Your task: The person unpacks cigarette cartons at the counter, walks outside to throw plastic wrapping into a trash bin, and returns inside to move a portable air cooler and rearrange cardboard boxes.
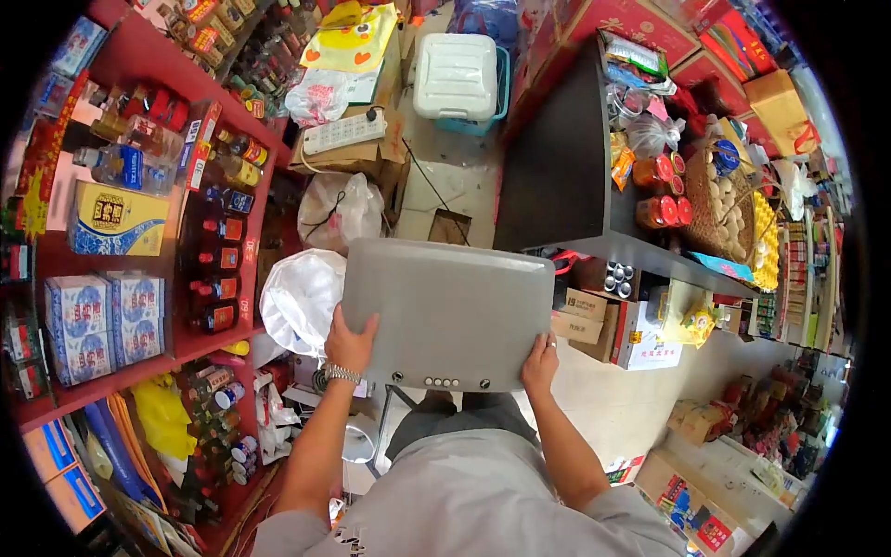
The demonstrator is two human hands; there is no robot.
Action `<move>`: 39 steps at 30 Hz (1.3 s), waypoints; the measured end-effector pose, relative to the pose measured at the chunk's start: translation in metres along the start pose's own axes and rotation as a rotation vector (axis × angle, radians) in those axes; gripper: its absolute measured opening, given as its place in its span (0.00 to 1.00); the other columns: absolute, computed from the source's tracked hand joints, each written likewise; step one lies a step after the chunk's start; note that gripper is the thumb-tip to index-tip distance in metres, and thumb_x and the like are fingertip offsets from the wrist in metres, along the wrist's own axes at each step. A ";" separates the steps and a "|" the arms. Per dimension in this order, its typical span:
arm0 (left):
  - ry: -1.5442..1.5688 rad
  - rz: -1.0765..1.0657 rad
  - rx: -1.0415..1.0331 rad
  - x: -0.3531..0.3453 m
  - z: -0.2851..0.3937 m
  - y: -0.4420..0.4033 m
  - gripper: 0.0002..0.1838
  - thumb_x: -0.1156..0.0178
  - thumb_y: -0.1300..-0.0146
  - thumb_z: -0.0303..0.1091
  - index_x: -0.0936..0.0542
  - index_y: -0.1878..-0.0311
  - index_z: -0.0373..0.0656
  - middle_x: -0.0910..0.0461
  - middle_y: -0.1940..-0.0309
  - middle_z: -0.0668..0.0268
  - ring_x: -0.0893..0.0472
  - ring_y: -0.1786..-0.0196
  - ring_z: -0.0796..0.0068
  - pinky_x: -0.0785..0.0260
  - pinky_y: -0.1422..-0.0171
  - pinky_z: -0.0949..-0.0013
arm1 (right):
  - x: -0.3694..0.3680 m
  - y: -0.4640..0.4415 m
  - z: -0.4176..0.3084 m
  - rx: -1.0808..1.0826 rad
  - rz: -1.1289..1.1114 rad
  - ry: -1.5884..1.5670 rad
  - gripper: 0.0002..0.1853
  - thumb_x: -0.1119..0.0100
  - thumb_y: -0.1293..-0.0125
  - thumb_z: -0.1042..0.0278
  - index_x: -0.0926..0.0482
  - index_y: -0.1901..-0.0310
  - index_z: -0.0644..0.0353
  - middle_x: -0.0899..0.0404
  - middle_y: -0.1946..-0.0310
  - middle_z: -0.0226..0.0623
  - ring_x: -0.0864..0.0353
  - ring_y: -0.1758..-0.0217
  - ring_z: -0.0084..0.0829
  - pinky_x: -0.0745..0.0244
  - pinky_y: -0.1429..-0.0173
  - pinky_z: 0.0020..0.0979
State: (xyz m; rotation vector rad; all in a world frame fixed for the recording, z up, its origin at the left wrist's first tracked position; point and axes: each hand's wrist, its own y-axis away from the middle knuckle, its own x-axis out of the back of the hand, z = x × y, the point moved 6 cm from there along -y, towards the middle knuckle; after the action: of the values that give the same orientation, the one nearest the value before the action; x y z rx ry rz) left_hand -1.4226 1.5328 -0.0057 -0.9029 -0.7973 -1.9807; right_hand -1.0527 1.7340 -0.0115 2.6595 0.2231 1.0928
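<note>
A wide, flat grey panel-like object (449,311), with a row of round buttons or knobs along its near edge, is held up in front of the grey shirt. My left hand (350,345) grips its left edge, thumb on the top face, a metal watch at the wrist. At the right edge, near the lower corner, my right hand (539,362) holds it, with a ring on one finger. The fingers under the object are hidden. Just left of the object is a white plastic bag (302,302).
Red shelves (200,343) with bottles and boxes line the left. A dark counter (557,176) stands at the right, bearing jars and a basket (729,209). Beyond the object sit a white-lidded bin (456,76) and a power strip (344,133). Cardboard boxes (682,497) lie lower right.
</note>
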 end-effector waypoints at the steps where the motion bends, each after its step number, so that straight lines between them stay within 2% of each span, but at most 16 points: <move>1: 0.017 -0.023 0.013 -0.004 0.001 -0.007 0.41 0.31 0.44 0.54 0.32 0.33 0.41 0.18 0.47 0.48 0.18 0.47 0.46 0.26 0.44 0.52 | -0.003 -0.009 0.001 0.001 0.002 -0.003 0.22 0.58 0.22 0.57 0.29 0.37 0.65 0.19 0.53 0.59 0.18 0.52 0.54 0.24 0.48 0.44; 4: 0.025 -0.049 0.028 -0.008 0.016 -0.031 0.43 0.33 0.44 0.59 0.33 0.32 0.40 0.20 0.46 0.46 0.19 0.46 0.44 0.27 0.42 0.51 | -0.010 -0.040 -0.001 0.087 0.053 0.130 0.23 0.58 0.22 0.55 0.28 0.37 0.64 0.18 0.54 0.59 0.18 0.52 0.56 0.25 0.48 0.46; 6: 0.015 -0.053 0.027 -0.011 0.029 -0.049 0.44 0.33 0.43 0.60 0.32 0.32 0.40 0.20 0.46 0.46 0.19 0.45 0.45 0.28 0.42 0.51 | -0.010 -0.055 -0.023 0.401 0.177 0.147 0.23 0.58 0.23 0.53 0.28 0.38 0.62 0.19 0.53 0.61 0.19 0.52 0.58 0.26 0.48 0.50; 7: 0.003 -0.019 0.015 -0.014 0.034 -0.059 0.41 0.33 0.43 0.59 0.30 0.34 0.40 0.18 0.47 0.48 0.18 0.47 0.46 0.26 0.43 0.52 | -0.009 -0.064 -0.031 0.393 0.185 0.142 0.23 0.58 0.23 0.53 0.28 0.38 0.62 0.19 0.53 0.61 0.19 0.52 0.58 0.26 0.48 0.50; 9: -0.014 0.008 0.000 -0.019 0.045 -0.076 0.39 0.33 0.42 0.58 0.29 0.35 0.41 0.17 0.49 0.50 0.17 0.49 0.47 0.25 0.45 0.53 | -0.012 -0.085 -0.037 0.092 0.041 0.059 0.26 0.58 0.23 0.51 0.28 0.39 0.65 0.20 0.50 0.61 0.20 0.49 0.58 0.26 0.47 0.49; 12: -0.092 0.041 -0.018 -0.024 0.064 -0.104 0.39 0.35 0.41 0.60 0.29 0.35 0.40 0.17 0.49 0.48 0.18 0.48 0.45 0.26 0.44 0.52 | -0.013 -0.116 -0.055 0.081 0.054 0.021 0.25 0.51 0.25 0.56 0.30 0.38 0.70 0.22 0.46 0.60 0.20 0.49 0.58 0.25 0.46 0.46; 13: -0.077 0.026 -0.010 -0.026 0.071 -0.114 0.43 0.36 0.41 0.63 0.30 0.35 0.37 0.18 0.48 0.46 0.19 0.46 0.45 0.27 0.42 0.52 | -0.014 -0.124 -0.062 0.077 0.061 0.014 0.25 0.51 0.25 0.56 0.30 0.38 0.70 0.22 0.46 0.60 0.20 0.49 0.58 0.25 0.46 0.46; 15: -0.067 0.005 -0.012 -0.029 0.087 -0.133 0.46 0.36 0.42 0.65 0.32 0.34 0.34 0.20 0.46 0.44 0.21 0.43 0.44 0.28 0.40 0.51 | -0.012 -0.133 -0.088 0.283 0.170 -0.083 0.24 0.44 0.30 0.60 0.29 0.38 0.68 0.26 0.42 0.59 0.24 0.41 0.57 0.27 0.40 0.46; 16: -0.055 -0.003 -0.021 -0.030 0.096 -0.142 0.46 0.37 0.42 0.65 0.31 0.34 0.34 0.20 0.46 0.44 0.21 0.43 0.44 0.29 0.40 0.51 | -0.011 -0.140 -0.093 0.276 0.179 -0.087 0.24 0.44 0.30 0.60 0.29 0.38 0.68 0.26 0.42 0.59 0.24 0.41 0.57 0.27 0.40 0.46; 18: -0.047 -0.023 -0.032 -0.035 0.113 -0.159 0.46 0.37 0.41 0.65 0.31 0.34 0.34 0.20 0.46 0.44 0.21 0.42 0.44 0.29 0.39 0.51 | -0.012 -0.137 -0.132 0.832 0.284 0.230 0.25 0.38 0.35 0.63 0.27 0.40 0.66 0.26 0.41 0.57 0.30 0.34 0.56 0.32 0.32 0.47; 20: -0.094 -0.015 0.012 -0.037 0.127 -0.175 0.45 0.39 0.41 0.66 0.31 0.34 0.35 0.21 0.44 0.45 0.21 0.42 0.44 0.29 0.39 0.51 | -0.022 -0.155 -0.135 0.874 0.191 0.275 0.24 0.36 0.38 0.65 0.26 0.42 0.66 0.27 0.39 0.54 0.35 0.30 0.57 0.37 0.29 0.51; 22: -0.027 -0.005 -0.102 -0.041 0.143 -0.198 0.45 0.39 0.41 0.67 0.31 0.33 0.37 0.21 0.43 0.46 0.22 0.41 0.44 0.30 0.38 0.50 | -0.029 -0.171 -0.146 0.973 0.143 0.307 0.20 0.39 0.35 0.66 0.26 0.44 0.66 0.28 0.39 0.53 0.34 0.31 0.57 0.37 0.28 0.51; 30: -0.138 -0.044 -0.053 -0.068 0.192 -0.271 0.45 0.41 0.42 0.70 0.28 0.36 0.37 0.21 0.42 0.46 0.23 0.39 0.46 0.31 0.36 0.52 | -0.036 -0.252 -0.186 0.913 0.174 0.317 0.15 0.43 0.31 0.66 0.24 0.47 0.65 0.27 0.39 0.49 0.34 0.30 0.54 0.37 0.28 0.50; 33: -0.055 -0.139 -0.049 -0.071 0.218 -0.288 0.49 0.43 0.42 0.72 0.31 0.33 0.36 0.22 0.40 0.45 0.23 0.37 0.45 0.33 0.34 0.52 | -0.041 -0.277 -0.201 0.860 0.211 0.393 0.15 0.43 0.31 0.65 0.24 0.48 0.64 0.27 0.39 0.46 0.34 0.30 0.52 0.38 0.27 0.48; 38: -0.060 -0.126 -0.029 -0.086 0.237 -0.328 0.54 0.47 0.41 0.75 0.34 0.30 0.32 0.27 0.36 0.42 0.27 0.33 0.43 0.36 0.30 0.52 | -0.049 -0.316 -0.213 0.771 0.227 0.411 0.15 0.41 0.33 0.61 0.22 0.50 0.60 0.26 0.40 0.44 0.33 0.31 0.49 0.37 0.28 0.47; 39: -0.087 -0.086 -0.089 -0.088 0.242 -0.337 0.53 0.47 0.41 0.75 0.35 0.30 0.32 0.28 0.35 0.41 0.28 0.32 0.43 0.37 0.29 0.52 | -0.053 -0.324 -0.211 0.759 0.298 0.435 0.15 0.41 0.34 0.60 0.21 0.49 0.59 0.26 0.40 0.45 0.32 0.31 0.49 0.38 0.27 0.48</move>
State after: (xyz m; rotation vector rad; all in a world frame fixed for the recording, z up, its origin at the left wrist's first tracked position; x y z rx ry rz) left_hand -1.5986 1.9186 -0.0150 -1.0274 -0.8144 -2.0776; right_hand -1.2541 2.0683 0.0027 3.1102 0.3961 2.0211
